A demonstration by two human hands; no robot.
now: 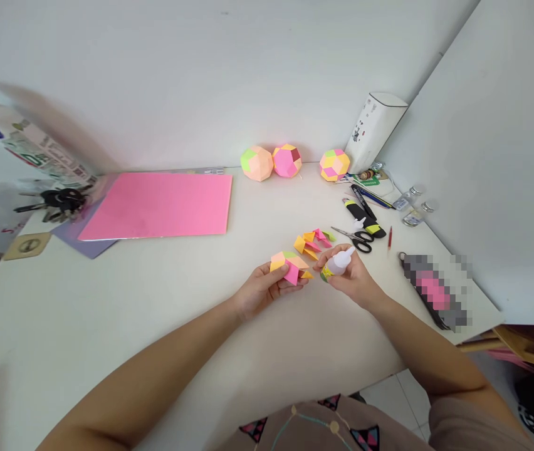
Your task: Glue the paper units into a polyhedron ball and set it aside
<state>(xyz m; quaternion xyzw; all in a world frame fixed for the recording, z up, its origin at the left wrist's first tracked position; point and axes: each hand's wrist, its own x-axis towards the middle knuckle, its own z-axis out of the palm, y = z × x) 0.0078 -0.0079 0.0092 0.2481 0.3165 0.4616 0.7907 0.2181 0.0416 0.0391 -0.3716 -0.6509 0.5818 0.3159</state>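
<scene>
My left hand [262, 289] is closed round a partly built folded-paper ball [290, 266] in pink, peach, yellow and green, its thumb on a pink flap. Just to the right, my right hand [351, 279] grips a small glue bottle [337, 263] with a white nozzle that points up and to the right. The bottle and the paper piece are apart. Behind both hands lie several loose folded paper pieces [313, 243] in orange, pink and green. Black-handled scissors [361, 240] rest beyond my right hand.
Against the wall stand three finished paper balls [287, 161] and a white box [375, 128]. Pink paper [163, 207] lies left, near keys [62, 200] and a tilted bottle [36, 147]. On the right are pens [373, 197], small glass bottles [417, 213] and a pencil case [429, 291].
</scene>
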